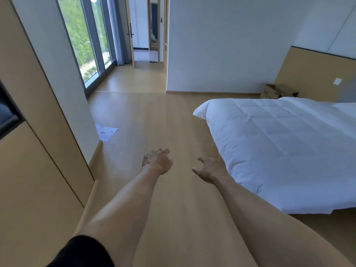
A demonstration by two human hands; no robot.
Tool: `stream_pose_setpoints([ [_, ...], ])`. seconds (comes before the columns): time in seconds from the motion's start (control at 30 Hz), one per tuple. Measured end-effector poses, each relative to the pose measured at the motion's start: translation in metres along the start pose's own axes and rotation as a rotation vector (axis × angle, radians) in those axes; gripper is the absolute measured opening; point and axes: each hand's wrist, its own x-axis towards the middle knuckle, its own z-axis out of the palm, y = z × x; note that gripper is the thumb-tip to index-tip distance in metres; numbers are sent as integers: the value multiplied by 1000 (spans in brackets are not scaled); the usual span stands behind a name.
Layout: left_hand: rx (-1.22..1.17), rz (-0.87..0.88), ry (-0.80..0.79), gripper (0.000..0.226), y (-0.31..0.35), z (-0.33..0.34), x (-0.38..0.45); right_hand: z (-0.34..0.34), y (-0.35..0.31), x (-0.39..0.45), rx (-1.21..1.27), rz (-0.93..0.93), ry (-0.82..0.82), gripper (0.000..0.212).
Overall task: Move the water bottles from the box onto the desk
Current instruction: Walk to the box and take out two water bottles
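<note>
Fingers [163,152] of the left hand [157,160] loosely curled and spread, holding nothing; fingers [200,160] of the right hand [209,169] likewise splayed wide and slightly hooked, thumb apart, empty. Both held out at lower centre of the frame over bare wooden floor [154,116], well apart from each other, probably for balance or in readiness while crossing the room rather than for any grasp. Outward from there: bare forearms running back to the bottom edge, a black sleeve [82,253] at lower left. To the right, a bed [279,151] under a white quilted duvet, its corner hanging near the right hand without touching. Beyond its far side, at upper right against the wood headboard panel, an open cardboard box [277,91] on the floor, flaps up; likely the box of the task, though no water bottles visible inside from here, and contents cannot be told. No tabletop in view either, so the carrying seems not yet begun, or between trips. At left, wood cabinet panels [38,151]; at their foot, sheets of paper [106,132] lying on the floor, printed with what looks like a square code, text too small to read. Upper left, tall windows [84,35] onto greenery; upper centre, an open doorway [146,29]. A white wall switch [337,81] on the headboard panel. No brand or legible writing anywhere.
</note>
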Motion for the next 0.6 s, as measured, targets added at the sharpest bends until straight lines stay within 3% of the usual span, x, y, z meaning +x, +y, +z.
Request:
stream_pose_setpoints([
  [0.6,17,17,-63,47,-25,-26,294,-29,-47,306,-72,-1,-45,62],
])
